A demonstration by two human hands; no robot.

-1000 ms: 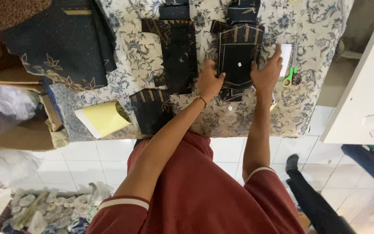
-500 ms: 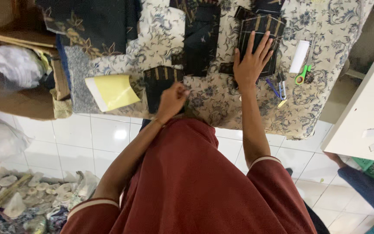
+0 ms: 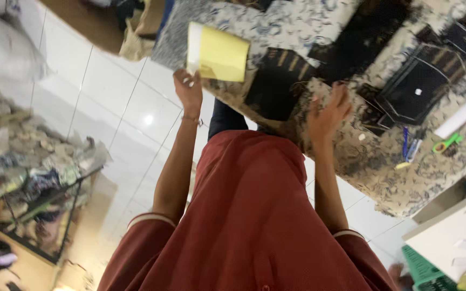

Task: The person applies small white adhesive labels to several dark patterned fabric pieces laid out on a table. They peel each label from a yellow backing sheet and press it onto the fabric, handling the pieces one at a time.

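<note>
Left hand [image 3: 188,90] at the table's near edge, fingers curled on the lower left corner of the yellow pad [image 3: 217,52] — pinched there, not wrapped round. Pad flat on the floral cloth [image 3: 297,21], long axis running across the view, tipped a little down to the right, white spine edge facing left. Right hand [image 3: 327,110] spread open, palm down on the cloth just beside a dark cut piece [image 3: 276,81], holding nothing. Farther right: a larger dark piece [image 3: 419,86], pens [image 3: 408,146], green scissors [image 3: 446,144], a white roll [image 3: 455,120].
</note>
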